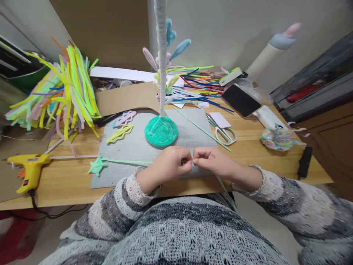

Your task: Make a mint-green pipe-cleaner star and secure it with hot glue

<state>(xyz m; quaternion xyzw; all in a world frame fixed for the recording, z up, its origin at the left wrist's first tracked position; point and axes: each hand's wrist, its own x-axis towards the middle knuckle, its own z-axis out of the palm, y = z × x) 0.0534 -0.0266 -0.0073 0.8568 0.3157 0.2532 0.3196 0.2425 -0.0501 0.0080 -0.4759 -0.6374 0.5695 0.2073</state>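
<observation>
My left hand (175, 162) and my right hand (211, 161) meet in front of me, fingers pinched, over the front of a grey cutting mat (121, 169). A pale green pipe cleaner (129, 161) runs from a green star (97, 166) at the left to my left hand. Another green length (224, 187) hangs below my right hand toward my lap. What lies between the fingertips is too small to make out. Just beyond the hands stands a round teal base (161, 131) with a white wrapped stem (162, 66) bearing pastel loops.
A yellow glue gun (31, 169) lies at the left, below a bundle of bright pipe cleaners (74, 84). Scissors (226, 135), a phone (241, 100) and a pastel fuzzy piece (277, 139) are at the right. Zigzag shapes (120, 133) lie on the mat.
</observation>
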